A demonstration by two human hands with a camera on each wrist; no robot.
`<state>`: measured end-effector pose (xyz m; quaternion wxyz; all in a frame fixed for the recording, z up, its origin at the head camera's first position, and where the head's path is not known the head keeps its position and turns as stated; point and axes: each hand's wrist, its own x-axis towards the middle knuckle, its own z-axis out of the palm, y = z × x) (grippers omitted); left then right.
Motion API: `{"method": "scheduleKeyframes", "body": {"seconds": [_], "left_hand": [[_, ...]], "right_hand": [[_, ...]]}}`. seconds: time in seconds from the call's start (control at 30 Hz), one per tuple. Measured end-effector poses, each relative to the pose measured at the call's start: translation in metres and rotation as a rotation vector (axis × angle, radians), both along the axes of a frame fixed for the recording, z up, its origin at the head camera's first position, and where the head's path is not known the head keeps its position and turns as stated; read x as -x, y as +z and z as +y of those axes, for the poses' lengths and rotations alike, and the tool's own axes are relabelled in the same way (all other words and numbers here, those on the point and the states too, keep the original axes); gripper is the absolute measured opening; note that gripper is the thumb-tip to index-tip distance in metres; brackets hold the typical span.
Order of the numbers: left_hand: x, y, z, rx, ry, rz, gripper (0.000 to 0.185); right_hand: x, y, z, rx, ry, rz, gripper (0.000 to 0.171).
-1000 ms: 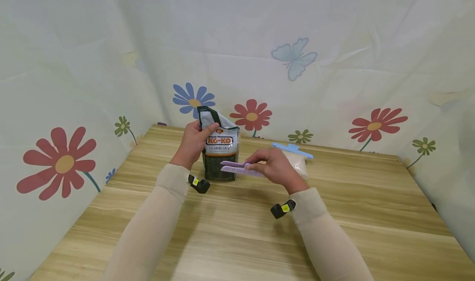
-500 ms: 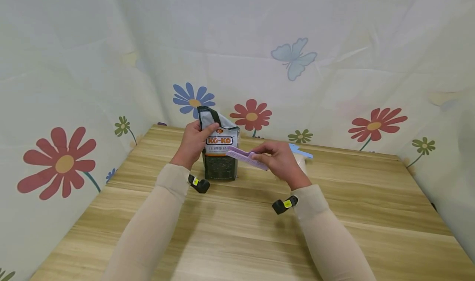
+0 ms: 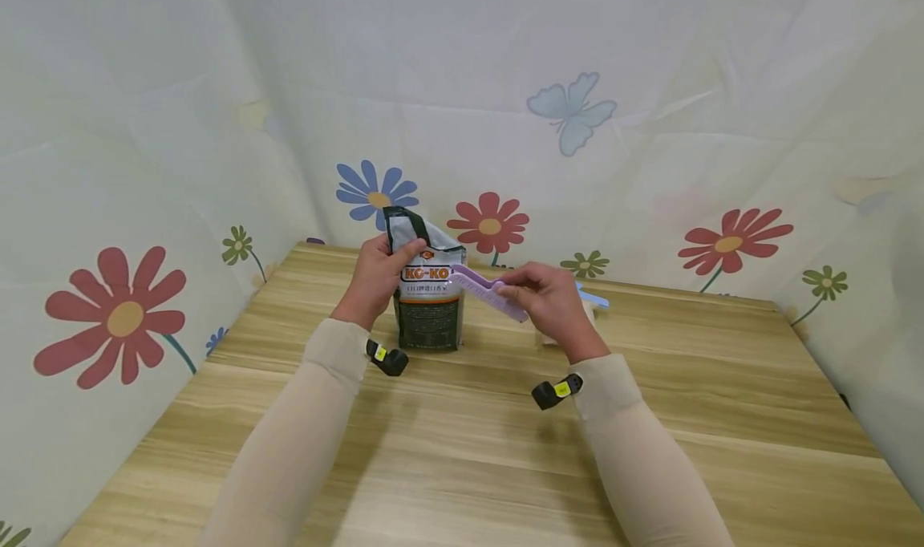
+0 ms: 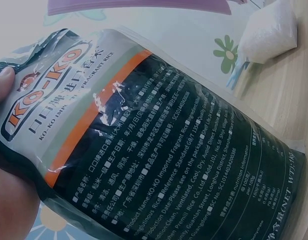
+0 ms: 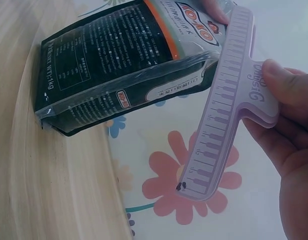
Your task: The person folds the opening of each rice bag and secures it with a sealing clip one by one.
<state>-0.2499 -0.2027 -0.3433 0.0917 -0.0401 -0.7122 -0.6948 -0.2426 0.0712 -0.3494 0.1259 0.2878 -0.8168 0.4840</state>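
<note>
A dark green and silver rice bag printed KO-KO stands upright on the table, its top folded and slanting at the left. My left hand grips it near the top, thumb across the front. In my right hand a long lilac bag clip with a piano-key print is pinched by its handle. The right wrist view shows the clip from its broad side, thumb on the handle, overlapping the bag's upper end. Its far end reaches the bag's right edge in the head view.
Behind my right hand, mostly hidden, a small clear bag of white grains stands with a light blue clip on top. The wood-grain table meets a flower-printed cloth at the back and sides.
My right hand has risen slightly and moved right with the lilac clip, whose bag-side end now tilts upward. It covers more of the small bag behind. My left hand and the rice bag stay put.
</note>
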Motion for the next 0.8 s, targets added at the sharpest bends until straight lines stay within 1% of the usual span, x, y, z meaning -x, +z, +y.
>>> {"method": "scheduleKeyframes", "body": {"seconds": [0.23,0.43,0.57,0.67,0.8], "left_hand": [[-0.001,0.001,0.0,-0.009,-0.003,0.009,0.033],[-0.001,0.001,0.0,-0.005,-0.011,-0.005,0.032],[0.0,0.0,-0.001,-0.007,-0.016,-0.007,0.031],[0.0,0.0,-0.001,-0.01,-0.021,0.0,0.03],[0.0,0.001,-0.001,-0.008,-0.024,0.002,0.031]], "right_hand": [[0.004,0.001,0.001,0.041,-0.021,0.023,0.014],[0.008,0.003,0.002,0.072,-0.033,0.041,0.015],[0.01,0.004,0.002,0.087,-0.04,0.031,0.014],[0.013,0.005,0.002,0.089,-0.048,0.018,0.014],[0.015,0.007,0.002,0.081,-0.058,0.033,0.014]]}}
